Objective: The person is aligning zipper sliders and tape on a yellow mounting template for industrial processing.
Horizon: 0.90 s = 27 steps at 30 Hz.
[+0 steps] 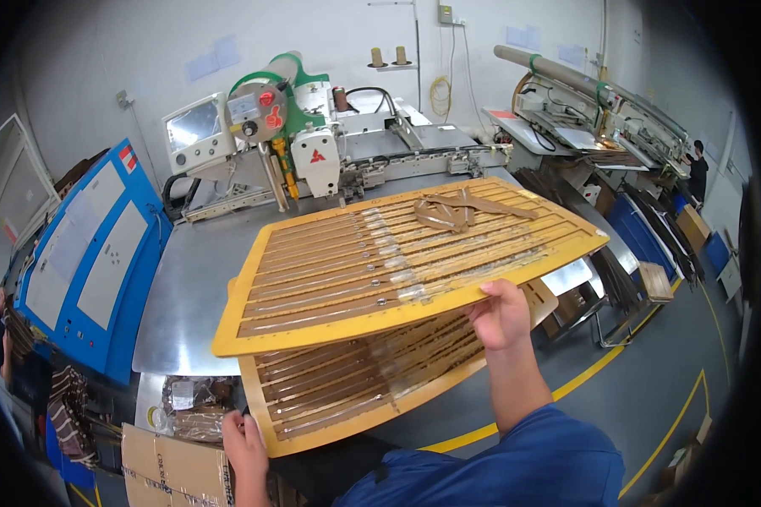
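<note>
Yellow slotted board (355, 319), round-cornered, bears loose brown strips (444, 216); my right hand (500, 319) clamps its edge; from here I can't tell if my left hand (245, 445) grips.

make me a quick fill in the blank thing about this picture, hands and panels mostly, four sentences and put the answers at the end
1. The right hand holds the near edge of the ____ yellow panel.
2. The loose strips lying on top of that panel are coloured ____.
3. The left hand is at the near left corner of the ____ yellow panel.
4. The painted line on the floor is coloured ____.

Missing words: upper; brown; lower; yellow
</note>
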Motion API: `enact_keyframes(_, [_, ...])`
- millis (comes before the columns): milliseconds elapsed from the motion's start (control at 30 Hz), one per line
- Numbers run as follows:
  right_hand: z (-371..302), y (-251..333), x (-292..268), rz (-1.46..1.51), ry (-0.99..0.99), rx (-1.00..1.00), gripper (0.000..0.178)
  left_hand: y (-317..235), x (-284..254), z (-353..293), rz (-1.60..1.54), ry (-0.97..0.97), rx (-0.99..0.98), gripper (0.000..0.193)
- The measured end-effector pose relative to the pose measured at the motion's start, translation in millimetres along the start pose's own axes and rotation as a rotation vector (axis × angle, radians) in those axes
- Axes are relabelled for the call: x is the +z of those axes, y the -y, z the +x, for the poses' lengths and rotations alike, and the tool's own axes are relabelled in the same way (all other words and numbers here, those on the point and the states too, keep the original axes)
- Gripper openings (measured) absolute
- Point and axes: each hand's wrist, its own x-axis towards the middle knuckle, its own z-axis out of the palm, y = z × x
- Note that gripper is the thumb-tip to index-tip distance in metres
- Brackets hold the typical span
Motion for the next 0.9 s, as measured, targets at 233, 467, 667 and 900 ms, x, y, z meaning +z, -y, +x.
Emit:
enact_keyframes(233, [24.2, -4.0, -17.2, -0.070, -0.052, -0.014, 0.051, 34.0, -6.9, 9.4, -0.549, 0.275, -0.489, 0.019])
enact_keyframes(467, [62.8, 4.3, -53.2, -0.117, -0.057, 0.087, 0.046, 141.3, -102.0, -7.2, -0.388, 0.198, -0.405, 0.024])
enact_keyframes(667, [96.7, -2.6, -68.5, -0.158, -0.183, 0.133, 0.038, 199.8, -226.1, -64.2, -0.354, 0.189, -0.695, 0.064])
enact_keyframes(900, [78.8, -1.6, -130.7, -0.408, -0.495, 0.462, 0.025, 222.6, -329.9, -150.3, 0.097, -0.020, -0.672, 0.041])
